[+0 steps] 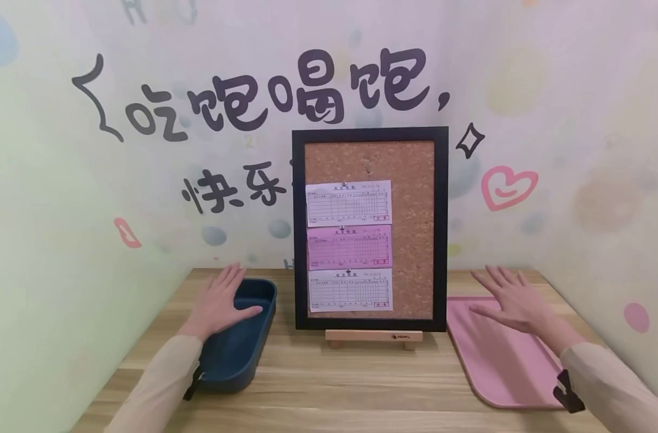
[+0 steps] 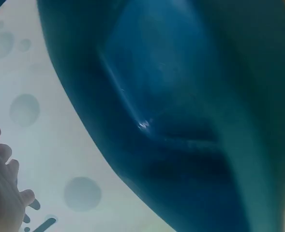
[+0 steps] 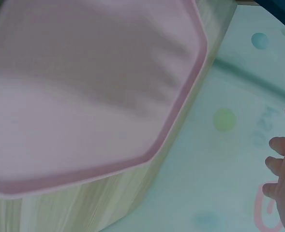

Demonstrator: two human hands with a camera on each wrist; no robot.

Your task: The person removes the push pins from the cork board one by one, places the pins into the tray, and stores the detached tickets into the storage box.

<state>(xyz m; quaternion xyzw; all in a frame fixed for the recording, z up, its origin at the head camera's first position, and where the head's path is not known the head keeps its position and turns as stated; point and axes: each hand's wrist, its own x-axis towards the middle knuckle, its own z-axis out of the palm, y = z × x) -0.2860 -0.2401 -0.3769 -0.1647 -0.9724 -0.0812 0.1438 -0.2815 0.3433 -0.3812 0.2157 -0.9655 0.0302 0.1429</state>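
Note:
My left hand (image 1: 219, 305) hovers with spread fingers over a deep dark-blue tray (image 1: 237, 358) on the left; nothing is in its grasp. On the other side, my right hand (image 1: 515, 304) is held, fingers apart, above a flat pink tray (image 1: 515, 370) and casts a shadow on it. Between them stands a black-framed corkboard (image 1: 412, 240). Three printed slips are fixed to it in a column: a white slip (image 1: 350, 207), a pink slip (image 1: 350, 255) and another white slip (image 1: 350, 296). Each has a small fastener at its top edge.
A light wooden stand (image 1: 367, 335) supports the corkboard on the wood-grain table (image 1: 361, 385). Behind is a wall (image 1: 567, 120) with large dark lettering and coloured dots. Side walls close in the table at left and right.

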